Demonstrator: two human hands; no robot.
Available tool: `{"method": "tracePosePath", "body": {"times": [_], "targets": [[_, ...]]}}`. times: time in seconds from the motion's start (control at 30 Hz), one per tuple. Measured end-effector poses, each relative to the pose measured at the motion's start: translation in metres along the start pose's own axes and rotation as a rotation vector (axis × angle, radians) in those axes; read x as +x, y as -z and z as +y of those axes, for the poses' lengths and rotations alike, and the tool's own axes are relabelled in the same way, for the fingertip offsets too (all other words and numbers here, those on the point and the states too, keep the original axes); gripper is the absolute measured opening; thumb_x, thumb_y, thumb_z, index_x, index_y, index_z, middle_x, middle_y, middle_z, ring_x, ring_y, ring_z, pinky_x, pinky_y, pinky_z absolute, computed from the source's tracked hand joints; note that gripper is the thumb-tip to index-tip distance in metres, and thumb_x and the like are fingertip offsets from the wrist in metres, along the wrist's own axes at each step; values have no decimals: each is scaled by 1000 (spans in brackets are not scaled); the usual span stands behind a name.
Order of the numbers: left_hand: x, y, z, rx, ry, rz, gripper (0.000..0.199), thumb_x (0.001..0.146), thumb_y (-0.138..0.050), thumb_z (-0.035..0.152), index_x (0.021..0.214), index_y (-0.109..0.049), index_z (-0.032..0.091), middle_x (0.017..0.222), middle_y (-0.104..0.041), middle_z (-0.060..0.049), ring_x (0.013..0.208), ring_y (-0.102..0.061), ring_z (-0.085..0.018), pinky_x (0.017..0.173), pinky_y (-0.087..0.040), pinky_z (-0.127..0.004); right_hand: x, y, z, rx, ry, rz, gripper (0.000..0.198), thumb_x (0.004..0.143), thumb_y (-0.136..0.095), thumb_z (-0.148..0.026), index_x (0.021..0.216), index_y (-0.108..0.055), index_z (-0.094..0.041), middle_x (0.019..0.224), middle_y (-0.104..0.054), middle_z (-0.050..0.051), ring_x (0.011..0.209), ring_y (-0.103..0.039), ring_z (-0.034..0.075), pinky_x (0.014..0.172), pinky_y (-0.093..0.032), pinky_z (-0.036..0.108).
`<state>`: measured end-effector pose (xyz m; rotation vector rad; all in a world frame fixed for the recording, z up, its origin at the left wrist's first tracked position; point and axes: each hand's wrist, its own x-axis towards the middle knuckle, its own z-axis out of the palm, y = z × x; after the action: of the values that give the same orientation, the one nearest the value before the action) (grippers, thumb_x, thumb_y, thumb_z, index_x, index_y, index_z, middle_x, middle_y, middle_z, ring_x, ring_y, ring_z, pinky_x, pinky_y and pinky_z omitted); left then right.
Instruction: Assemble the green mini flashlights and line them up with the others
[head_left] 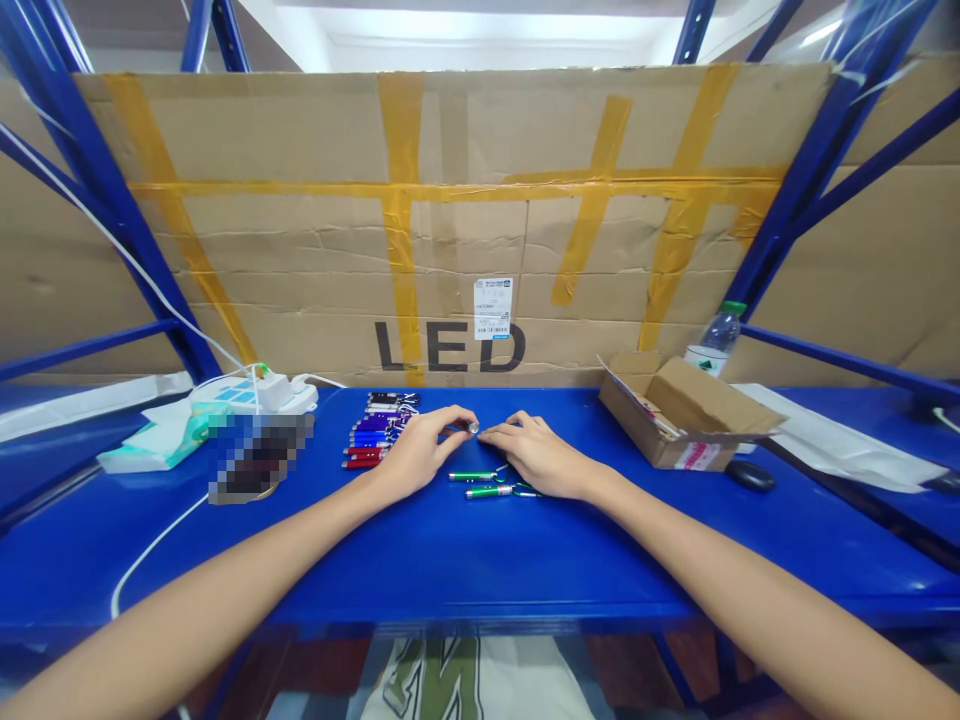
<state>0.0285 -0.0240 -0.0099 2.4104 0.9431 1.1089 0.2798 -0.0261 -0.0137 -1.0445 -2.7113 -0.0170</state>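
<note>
My left hand pinches a small silvery round piece between thumb and fingertips; its exact kind is too small to tell. Close by on the right is my right hand, fingers together and bent, fingertips almost at that piece. Whatever they may hold is hidden. Two green pen-shaped keychain flashlights lie just below the hands, their clips partly under my right hand. Beside my left hand runs a row of several similar flashlights in red, blue, purple and black, partly covered by that hand.
An open cardboard box stands at right, with a black computer mouse before it and a bottle behind. At left are a white power strip, a tissue pack and a blurred-out object. Large taped cardboard closes the back.
</note>
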Motion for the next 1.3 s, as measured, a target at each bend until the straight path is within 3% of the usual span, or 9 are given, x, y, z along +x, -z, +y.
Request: {"method": "tracePosePath", "body": {"times": [0.1,0.23,0.33,0.5,0.7,0.77,0.97,1.3], "targets": [[0,-2,-1,-23,10,9,15,102,-62,23,115,-71,21,114,-80,-4,105,-76,-22,94,-60,-33,2,7,-2,-76,-5,11,31,111,-45,-19,122,-74,-21,116,-75,13,105,-57,28,86,-42,39],[0,-2,0,-34,30,10,15,101,-64,25,115,-70,21,111,-80,-4,101,-76,-21,94,-60,-32,3,6,1,-81,4,40,17,109,-54,-20,102,-70,-21,103,-72,9,95,-57,25,81,-37,35],[-1,-3,2,-29,36,2,17,101,-65,26,116,-70,21,110,-80,-4,98,-76,-20,92,-61,-32,2,1,5,-7,4,79,5,105,-63,-19,101,-65,-21,102,-70,7,92,-58,23,82,-39,33],[-2,-4,1,-9,33,-2,19,101,-65,29,118,-71,20,109,-80,-5,96,-76,-21,91,-60,-33,2,-1,9,124,19,114,11,101,-63,-13,95,-60,-21,93,-69,4,89,-57,22,81,-41,32],[-2,-4,-2,15,55,-53,21,102,-65,28,121,-72,21,107,-81,-5,87,-76,-21,81,-58,-32,3,11,-1,300,-68,468,4,105,-60,-21,102,-59,-23,100,-68,5,89,-60,21,82,-46,33],[-3,-4,-2,36,49,-79,23,103,-65,30,122,-72,20,107,-81,-6,86,-75,-21,81,-57,-32,3,13,-5,354,-45,518,4,106,-60,-24,103,-60,-23,100,-68,4,89,-61,20,83,-47,33],[-4,-4,0,21,44,-123,24,102,-66,31,121,-74,20,105,-80,-6,88,-73,-22,82,-56,-32,4,9,-8,387,83,486,3,107,-60,-23,105,-62,-24,101,-66,5,91,-61,21,83,-48,33],[-4,-9,-3,-240,225,-155,30,95,-71,40,115,-74,19,99,-80,-5,87,-73,-21,77,-58,-30,4,11,-4,483,84,443,5,105,-64,-24,102,-66,-23,102,-68,4,89,-63,19,82,-51,34]]}}
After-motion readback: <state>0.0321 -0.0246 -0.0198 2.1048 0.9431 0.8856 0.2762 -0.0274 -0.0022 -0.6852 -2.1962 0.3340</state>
